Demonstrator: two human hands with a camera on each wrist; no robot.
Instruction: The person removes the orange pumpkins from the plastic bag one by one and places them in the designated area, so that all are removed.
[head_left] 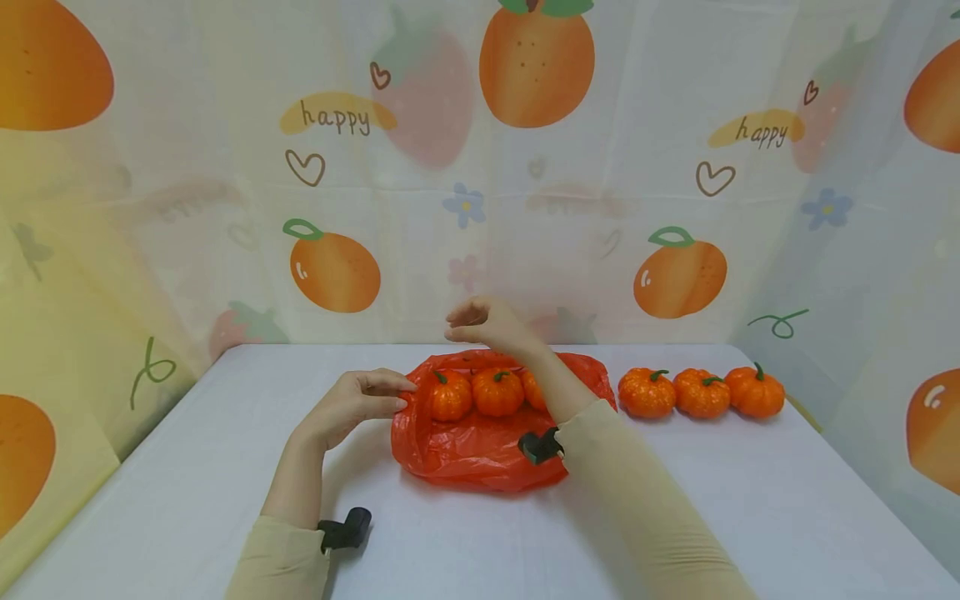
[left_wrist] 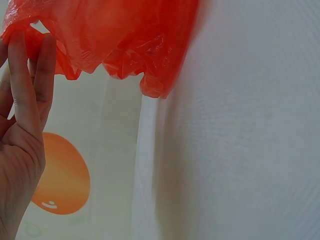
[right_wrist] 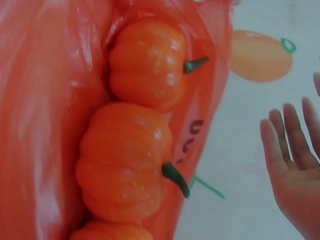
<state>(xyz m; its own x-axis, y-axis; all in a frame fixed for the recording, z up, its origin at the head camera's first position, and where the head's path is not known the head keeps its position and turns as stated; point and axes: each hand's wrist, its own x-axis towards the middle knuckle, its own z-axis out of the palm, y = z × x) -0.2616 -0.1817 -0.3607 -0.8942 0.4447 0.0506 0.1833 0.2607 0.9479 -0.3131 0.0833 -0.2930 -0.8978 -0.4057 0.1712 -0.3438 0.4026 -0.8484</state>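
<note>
A red plastic bag (head_left: pixel 480 454) lies on the table with its mouth spread wide. Inside it three small orange pumpkins (head_left: pixel 498 392) with green stems sit side by side, the right one partly behind my right forearm. My left hand (head_left: pixel 360 402) pinches the bag's left rim between thumb and fingers; the left wrist view has the crumpled red film (left_wrist: pixel 125 45) at the fingertips. Above the bag's far edge hovers my right hand (head_left: pixel 491 325), its fingers loosely bent and holding nothing. In the right wrist view that hand (right_wrist: pixel 297 175) is apart from the pumpkins (right_wrist: pixel 122 162).
To the right of the bag, three more orange pumpkins (head_left: pixel 701 393) stand in a row on the white table (head_left: pixel 187 467). A curtain (head_left: pixel 540 192) printed with fruit hangs behind the table and along both sides.
</note>
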